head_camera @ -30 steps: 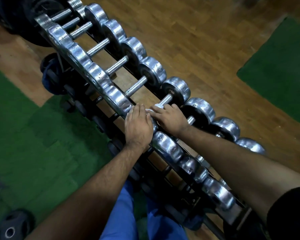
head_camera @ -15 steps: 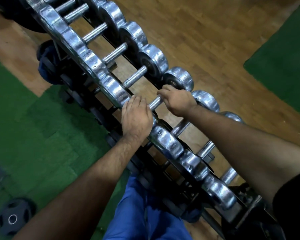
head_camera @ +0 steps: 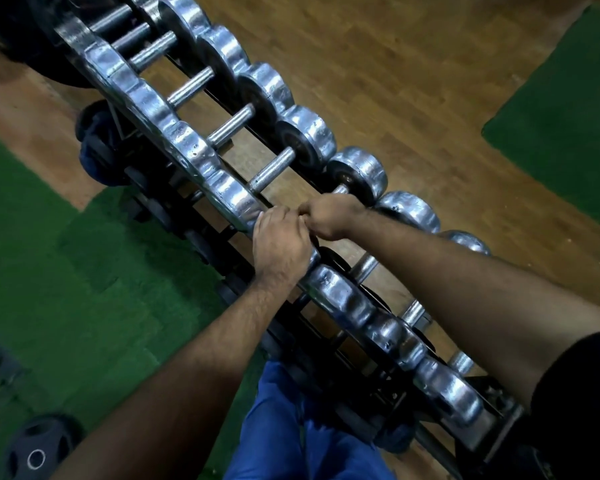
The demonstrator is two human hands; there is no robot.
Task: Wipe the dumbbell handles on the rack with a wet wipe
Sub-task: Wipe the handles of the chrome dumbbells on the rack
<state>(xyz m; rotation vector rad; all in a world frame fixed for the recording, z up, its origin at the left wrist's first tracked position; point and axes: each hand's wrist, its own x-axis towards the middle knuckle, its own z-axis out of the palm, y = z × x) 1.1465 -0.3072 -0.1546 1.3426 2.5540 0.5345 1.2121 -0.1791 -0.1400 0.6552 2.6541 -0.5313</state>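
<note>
A row of chrome dumbbells point(head_camera: 201, 157) lies across a black rack point(head_camera: 492, 441), running diagonally from upper left to lower right. My left hand point(head_camera: 281, 244) lies on the near head of one dumbbell, fingers bent over its far edge. My right hand point(head_camera: 329, 216) grips that dumbbell's handle, knuckles up against my left fingers. Only a short stub of the handle point(head_camera: 341, 189) shows by the far head point(head_camera: 359, 174). No wet wipe shows; anything under my right fingers is hidden. The neighbouring handle point(head_camera: 272, 173) is bare.
Wooden floor point(head_camera: 395, 81) lies beyond the rack, with green mats at the left point(head_camera: 66, 271) and upper right point(head_camera: 568, 116). A black weight plate point(head_camera: 39, 452) lies at the bottom left. My blue trouser legs point(head_camera: 291, 427) stand against the rack's front.
My right hand slid out along the handle towards the far head, then came back against my left hand. My left hand stayed on the near head. The view shifted slightly.
</note>
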